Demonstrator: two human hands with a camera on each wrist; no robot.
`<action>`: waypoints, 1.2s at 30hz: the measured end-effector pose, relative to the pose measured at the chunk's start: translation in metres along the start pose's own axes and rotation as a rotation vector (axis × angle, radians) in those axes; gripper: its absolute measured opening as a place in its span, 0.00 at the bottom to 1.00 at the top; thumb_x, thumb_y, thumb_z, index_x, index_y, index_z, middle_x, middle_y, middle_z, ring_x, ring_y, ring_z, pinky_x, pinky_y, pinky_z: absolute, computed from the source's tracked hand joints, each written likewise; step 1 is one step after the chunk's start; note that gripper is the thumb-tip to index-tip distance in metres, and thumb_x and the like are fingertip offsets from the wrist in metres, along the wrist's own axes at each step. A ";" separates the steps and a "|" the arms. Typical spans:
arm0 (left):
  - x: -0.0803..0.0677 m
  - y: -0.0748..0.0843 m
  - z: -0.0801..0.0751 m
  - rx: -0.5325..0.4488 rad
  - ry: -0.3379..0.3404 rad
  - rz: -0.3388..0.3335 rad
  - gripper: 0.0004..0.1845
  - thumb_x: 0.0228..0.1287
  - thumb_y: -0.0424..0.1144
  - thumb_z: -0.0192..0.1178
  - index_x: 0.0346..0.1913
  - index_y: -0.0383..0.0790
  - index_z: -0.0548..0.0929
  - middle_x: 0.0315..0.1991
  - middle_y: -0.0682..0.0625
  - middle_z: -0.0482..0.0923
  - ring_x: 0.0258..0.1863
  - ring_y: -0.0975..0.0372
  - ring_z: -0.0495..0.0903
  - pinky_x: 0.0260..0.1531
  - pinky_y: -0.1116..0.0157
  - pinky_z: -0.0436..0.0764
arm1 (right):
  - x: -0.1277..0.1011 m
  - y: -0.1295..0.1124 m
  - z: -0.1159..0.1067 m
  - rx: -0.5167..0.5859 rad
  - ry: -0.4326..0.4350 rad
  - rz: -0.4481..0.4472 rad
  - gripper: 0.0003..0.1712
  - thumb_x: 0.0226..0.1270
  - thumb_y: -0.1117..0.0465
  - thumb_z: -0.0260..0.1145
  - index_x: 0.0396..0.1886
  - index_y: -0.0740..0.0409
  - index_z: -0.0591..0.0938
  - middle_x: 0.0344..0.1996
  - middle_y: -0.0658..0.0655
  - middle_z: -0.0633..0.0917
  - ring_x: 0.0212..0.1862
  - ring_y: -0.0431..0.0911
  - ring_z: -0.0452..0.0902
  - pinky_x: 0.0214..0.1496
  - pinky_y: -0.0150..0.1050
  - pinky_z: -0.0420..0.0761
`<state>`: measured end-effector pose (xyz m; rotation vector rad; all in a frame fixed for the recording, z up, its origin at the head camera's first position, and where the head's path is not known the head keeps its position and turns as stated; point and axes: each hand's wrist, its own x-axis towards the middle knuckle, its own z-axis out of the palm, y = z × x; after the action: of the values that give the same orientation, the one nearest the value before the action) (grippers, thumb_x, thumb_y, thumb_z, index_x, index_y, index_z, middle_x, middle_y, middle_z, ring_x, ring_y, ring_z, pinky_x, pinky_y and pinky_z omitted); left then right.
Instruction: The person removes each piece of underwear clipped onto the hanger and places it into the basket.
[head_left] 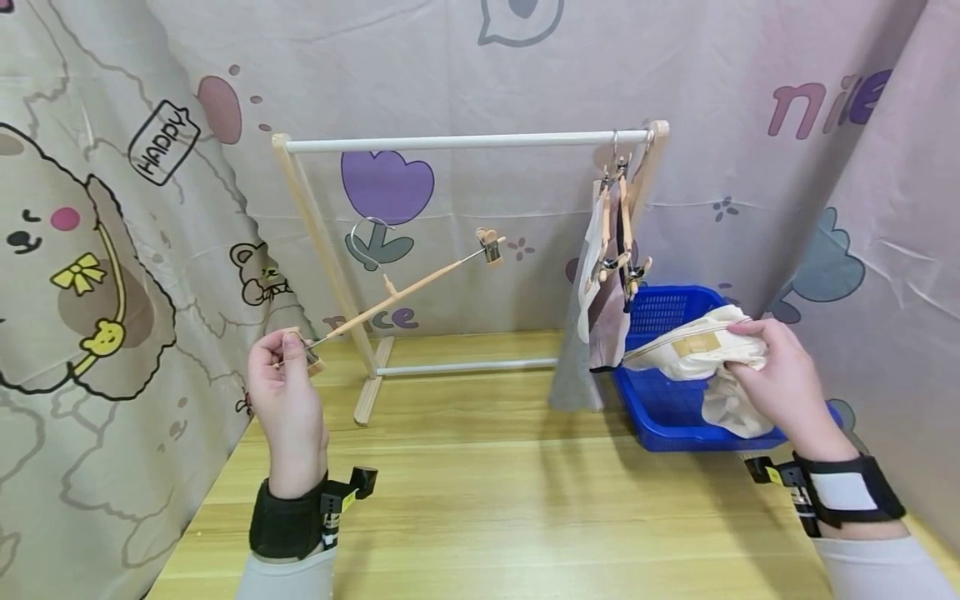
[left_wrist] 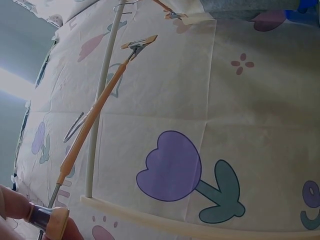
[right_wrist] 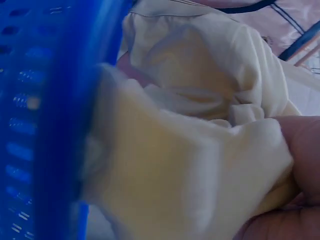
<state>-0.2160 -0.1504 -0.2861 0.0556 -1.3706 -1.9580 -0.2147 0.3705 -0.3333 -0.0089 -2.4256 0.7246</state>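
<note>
- Head view: the left hand (head_left: 288, 392) pinches the near clip (head_left: 312, 360) of a wooden clip hanger (head_left: 427, 282) between thumb and fingers, holding it slanted in the air near the left edge of the tabletop (head_left: 465, 492), hook upward.
- The right hand (head_left: 780, 379) pinches a bunched cream garment (head_left: 697, 352) above the blue basket (head_left: 697, 440), which stands at the back right corner of the tabletop.
- A rack (head_left: 465, 142) stands along the back edge; hung clothes (head_left: 611, 321) gather at its right end, beside the basket.
- Left wrist view: fingertips grip the near clip; the bar climbs away to the far clip, with the printed curtain (left_wrist: 172, 167) behind.
- Right wrist view: thumb and fingers pinch the garment's folds beside the basket's rim; with the blur, I cannot tell whether cloth and rim touch.
</note>
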 end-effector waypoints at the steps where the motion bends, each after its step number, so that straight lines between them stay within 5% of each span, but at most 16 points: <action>1: 0.000 0.000 0.000 0.003 -0.001 0.000 0.03 0.80 0.37 0.53 0.46 0.41 0.75 0.42 0.52 0.72 0.42 0.64 0.71 0.41 0.72 0.77 | 0.000 0.003 0.002 -0.011 -0.008 -0.010 0.25 0.61 0.78 0.68 0.58 0.73 0.75 0.57 0.78 0.73 0.59 0.73 0.67 0.52 0.60 0.68; 7: 0.000 -0.001 0.000 0.016 0.002 -0.003 0.04 0.79 0.37 0.53 0.47 0.41 0.76 0.41 0.53 0.72 0.41 0.64 0.71 0.42 0.72 0.77 | -0.001 0.016 0.010 -0.077 -0.131 -0.044 0.24 0.57 0.77 0.71 0.52 0.74 0.74 0.52 0.77 0.71 0.49 0.69 0.68 0.42 0.52 0.70; 12: 0.000 -0.002 0.000 0.023 0.006 -0.004 0.04 0.79 0.37 0.54 0.47 0.41 0.76 0.41 0.53 0.72 0.41 0.64 0.71 0.42 0.73 0.76 | -0.004 0.021 0.015 -0.076 -0.226 -0.037 0.21 0.56 0.76 0.69 0.50 0.72 0.74 0.52 0.79 0.69 0.49 0.70 0.67 0.44 0.64 0.73; 19: 0.000 -0.002 -0.001 0.017 0.010 0.008 0.03 0.79 0.37 0.54 0.46 0.41 0.76 0.41 0.53 0.72 0.42 0.65 0.71 0.42 0.72 0.76 | -0.005 0.025 0.021 -0.081 -0.278 -0.015 0.20 0.59 0.75 0.68 0.50 0.71 0.73 0.54 0.79 0.67 0.51 0.72 0.65 0.47 0.70 0.73; 36: 0.002 -0.003 -0.001 0.025 0.013 0.021 0.03 0.80 0.36 0.54 0.46 0.41 0.76 0.42 0.53 0.72 0.44 0.64 0.71 0.44 0.72 0.73 | -0.010 0.028 0.032 -0.098 -0.392 -0.041 0.19 0.59 0.71 0.71 0.48 0.69 0.74 0.52 0.78 0.69 0.49 0.69 0.67 0.47 0.67 0.73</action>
<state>-0.2186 -0.1518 -0.2884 0.0658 -1.3818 -1.9201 -0.2283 0.3766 -0.3737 0.1576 -2.8232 0.6356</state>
